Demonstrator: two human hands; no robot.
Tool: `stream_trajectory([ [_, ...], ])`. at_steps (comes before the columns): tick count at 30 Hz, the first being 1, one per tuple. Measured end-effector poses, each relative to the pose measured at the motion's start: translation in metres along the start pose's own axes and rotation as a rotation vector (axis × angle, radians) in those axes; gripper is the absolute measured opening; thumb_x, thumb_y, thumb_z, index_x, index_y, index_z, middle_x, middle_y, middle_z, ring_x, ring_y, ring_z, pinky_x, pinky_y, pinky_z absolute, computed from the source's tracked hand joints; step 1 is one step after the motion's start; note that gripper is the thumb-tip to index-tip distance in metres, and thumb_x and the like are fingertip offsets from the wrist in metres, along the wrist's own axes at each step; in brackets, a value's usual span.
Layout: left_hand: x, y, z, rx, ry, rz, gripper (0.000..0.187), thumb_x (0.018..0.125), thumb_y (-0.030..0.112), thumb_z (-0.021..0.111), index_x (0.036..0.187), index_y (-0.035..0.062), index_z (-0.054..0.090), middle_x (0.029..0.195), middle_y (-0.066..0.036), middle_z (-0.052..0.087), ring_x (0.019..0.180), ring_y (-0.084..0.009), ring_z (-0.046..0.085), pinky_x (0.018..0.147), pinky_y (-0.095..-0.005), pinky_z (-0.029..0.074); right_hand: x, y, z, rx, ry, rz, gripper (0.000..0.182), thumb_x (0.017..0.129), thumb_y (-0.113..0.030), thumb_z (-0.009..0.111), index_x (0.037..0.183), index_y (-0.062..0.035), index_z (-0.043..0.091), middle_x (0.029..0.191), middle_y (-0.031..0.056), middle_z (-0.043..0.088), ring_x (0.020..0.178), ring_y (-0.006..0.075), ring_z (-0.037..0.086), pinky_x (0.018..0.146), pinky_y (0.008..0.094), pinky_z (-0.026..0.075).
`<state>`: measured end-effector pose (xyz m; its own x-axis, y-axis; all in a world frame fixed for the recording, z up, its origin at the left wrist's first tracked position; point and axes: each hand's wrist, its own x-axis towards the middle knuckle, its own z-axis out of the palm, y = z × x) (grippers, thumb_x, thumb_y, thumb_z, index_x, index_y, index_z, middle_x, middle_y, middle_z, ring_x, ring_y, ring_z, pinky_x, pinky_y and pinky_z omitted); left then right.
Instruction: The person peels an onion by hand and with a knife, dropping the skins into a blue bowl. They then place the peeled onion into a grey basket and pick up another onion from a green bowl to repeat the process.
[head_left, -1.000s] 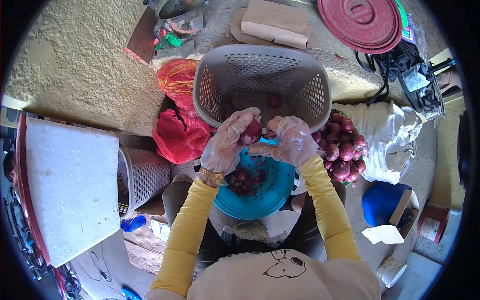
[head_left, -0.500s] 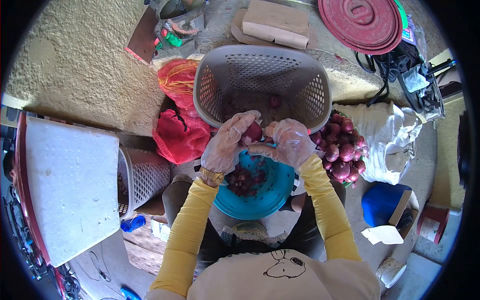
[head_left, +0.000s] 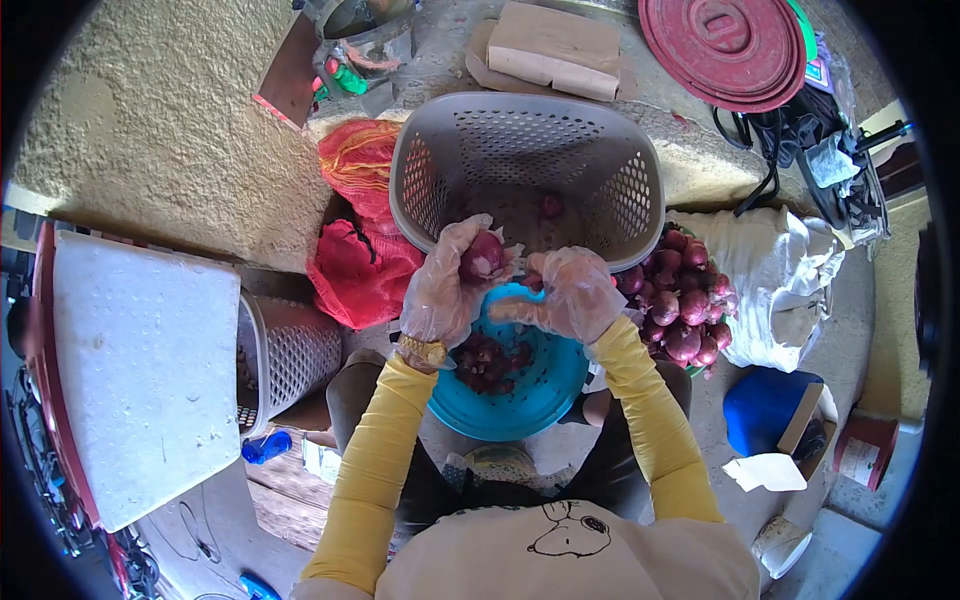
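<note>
Your left hand (head_left: 445,290) had its grip clamped on an onion (head_left: 482,257) above the blue bowl (head_left: 535,385); your right hand (head_left: 568,295), just beside, pinched a bit of peel (head_left: 533,283).

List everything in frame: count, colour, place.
onion: one, red-purple, in left hand
peels: a heap, dark purple, in teal colander
teal colander: one, on the lap
grey basket: one, ahead, tipped toward the person
onion pile: many, red, right of colander
mesh bags: red, left of basket
white sack: one, right
foam board: one, white, left
red lids: stacked, top right
left hand: clear glove, gripping onion
right hand: clear glove, beside the onion, pinching something small
</note>
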<state>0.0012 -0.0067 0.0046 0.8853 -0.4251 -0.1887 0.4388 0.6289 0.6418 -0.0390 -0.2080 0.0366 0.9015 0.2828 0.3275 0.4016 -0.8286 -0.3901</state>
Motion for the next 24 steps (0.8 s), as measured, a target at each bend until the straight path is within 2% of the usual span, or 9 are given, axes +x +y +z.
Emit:
stream_trajectory([
  [6, -0.001, 0.000, 0.013, -0.128, 0.042, -0.093, 0.039, 0.100, 0.019, 0.067, 0.135, 0.0050, 0.059, 0.124, -0.012, 0.061, 0.109, -0.0285, 0.066, 0.096, -0.0436, 0.057, 0.002, 0.002, 0.008, 0.101, -0.005, 0.133, 0.061, 0.075, -0.066, 0.081, 0.094, -0.0089, 0.073, 0.074, 0.0140, 0.068, 0.072, 0.0363, 0.067, 0.067, 0.0465, 0.054],
  [8, -0.002, -0.010, 0.001, 0.831, -0.180, 0.506, 0.051, 0.091, -0.002, 0.070, 0.139, 0.0045, 0.056, 0.127, -0.012, 0.061, 0.110, -0.0278, 0.065, 0.097, -0.0404, 0.057, 0.004, 0.000, 0.006, 0.151, -0.014, 0.147, 0.060, 0.076, -0.065, 0.081, 0.093, -0.0083, 0.073, 0.075, 0.0149, 0.069, 0.072, 0.0368, 0.068, 0.068, 0.0473, 0.054],
  [11, 0.003, -0.008, -0.007, 0.958, -0.097, 0.406, 0.065, 0.082, -0.017, 0.067, 0.142, 0.0036, 0.054, 0.128, -0.013, 0.059, 0.109, -0.0261, 0.063, 0.097, -0.0364, 0.057, 0.002, 0.003, 0.009, 0.194, -0.019, 0.139, 0.057, 0.080, -0.063, 0.079, 0.093, -0.0073, 0.073, 0.078, 0.0159, 0.070, 0.073, 0.0374, 0.068, 0.068, 0.0478, 0.053],
  [15, 0.000, 0.001, -0.004, 0.828, -0.058, 0.337, 0.062, 0.084, -0.017, 0.066, 0.142, 0.0044, 0.054, 0.129, -0.013, 0.057, 0.111, -0.0262, 0.063, 0.097, -0.0357, 0.057, -0.001, 0.003, 0.002, 0.256, -0.051, 0.104, 0.050, 0.087, -0.058, 0.075, 0.091, -0.0086, 0.074, 0.076, 0.0147, 0.071, 0.072, 0.0378, 0.067, 0.067, 0.0474, 0.053],
  [17, -0.004, 0.006, 0.002, 1.035, -0.068, 0.543, 0.039, 0.109, 0.023, 0.050, 0.140, 0.0004, 0.053, 0.130, -0.014, 0.058, 0.122, -0.0286, 0.062, 0.103, -0.0411, 0.054, -0.001, 0.009, 0.008, 0.374, -0.124, 0.167, 0.048, 0.088, -0.057, 0.074, 0.088, -0.0097, 0.074, 0.074, 0.0142, 0.070, 0.071, 0.0383, 0.067, 0.067, 0.0478, 0.053],
  [18, -0.004, 0.007, 0.002, 1.034, -0.068, 0.543, 0.039, 0.109, 0.023, 0.050, 0.140, 0.0004, 0.053, 0.130, -0.014, 0.058, 0.122, -0.0286, 0.062, 0.103, -0.0411, 0.054, -0.001, 0.010, 0.009, 0.491, -0.199, 0.232, 0.046, 0.090, -0.056, 0.073, 0.086, -0.0108, 0.074, 0.072, 0.0136, 0.069, 0.070, 0.0387, 0.067, 0.066, 0.0482, 0.053],
  [20, -0.004, 0.010, 0.002, 0.383, -0.013, 0.218, 0.040, 0.108, 0.025, 0.052, 0.140, 0.0003, 0.053, 0.128, -0.014, 0.058, 0.122, -0.0311, 0.062, 0.103, -0.0421, 0.054, -0.001, 0.011, 0.006, 0.406, -0.184, 0.178, 0.048, 0.088, -0.057, 0.074, 0.088, -0.0098, 0.075, 0.073, 0.0127, 0.069, 0.071, 0.0350, 0.067, 0.066, 0.0443, 0.052],
  [22, 0.000, 0.014, 0.004, 0.258, 0.047, 0.140, 0.041, 0.108, 0.026, 0.052, 0.140, 0.0007, 0.053, 0.128, -0.014, 0.058, 0.122, -0.0321, 0.062, 0.103, -0.0428, 0.054, -0.002, 0.009, 0.004, 0.322, -0.169, 0.124, 0.050, 0.087, -0.059, 0.075, 0.089, -0.0088, 0.075, 0.074, 0.0118, 0.068, 0.071, 0.0314, 0.068, 0.065, 0.0405, 0.052],
  [24, 0.000, 0.015, 0.006, 0.133, 0.106, 0.063, 0.042, 0.108, 0.028, 0.053, 0.140, 0.0010, 0.053, 0.127, -0.014, 0.059, 0.122, -0.0331, 0.062, 0.103, -0.0434, 0.054, -0.002, 0.003, 0.001, -0.155, -0.257, 0.000, 0.057, 0.081, -0.068, 0.074, 0.088, -0.0112, 0.076, 0.074, 0.0100, 0.069, 0.072, 0.0306, 0.069, 0.067, 0.0403, 0.053],
])
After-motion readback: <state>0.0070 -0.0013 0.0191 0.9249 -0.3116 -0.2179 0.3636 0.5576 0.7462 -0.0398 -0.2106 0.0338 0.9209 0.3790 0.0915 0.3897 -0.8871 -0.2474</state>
